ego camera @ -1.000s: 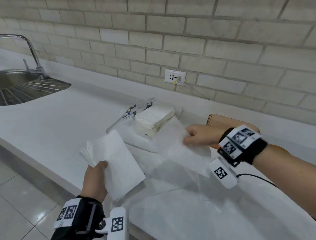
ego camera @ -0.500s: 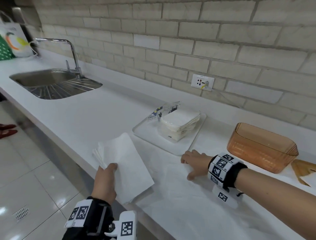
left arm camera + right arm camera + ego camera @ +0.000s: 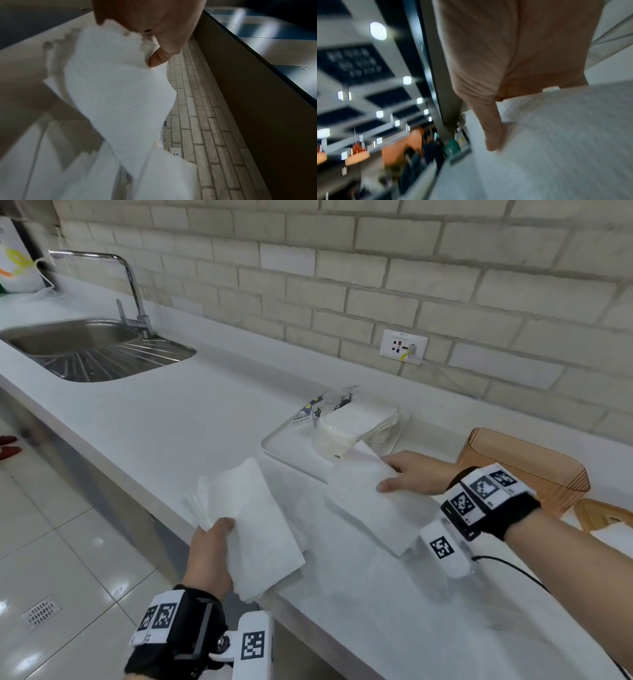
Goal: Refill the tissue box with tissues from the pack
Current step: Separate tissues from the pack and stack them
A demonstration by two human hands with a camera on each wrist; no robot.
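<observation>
My left hand (image 3: 214, 542) grips a stack of folded white tissues (image 3: 255, 525) by its near edge, over the counter's front edge. The left wrist view shows the thumb (image 3: 159, 58) pressed on top of that stack (image 3: 120, 102). My right hand (image 3: 394, 475) pinches one folded tissue (image 3: 371, 508), thumb on top, just in front of the tray. The open tissue pack (image 3: 349, 422) with its remaining tissues lies on a white tray (image 3: 284, 445). The empty orange translucent tissue box (image 3: 524, 470) stands behind my right wrist.
The box's lid (image 3: 601, 515) lies at the far right beside the box. A steel sink (image 3: 85, 347) with a tap sits at the left. A wall socket (image 3: 403, 346) with a cable is on the brick wall. The counter edge drops to a tiled floor (image 3: 68, 559).
My right hand, resting knuckles-down on the counter half a second ago, now holds a folded tissue lifted off the surface. The left hand keeps its stack in about the same place.
</observation>
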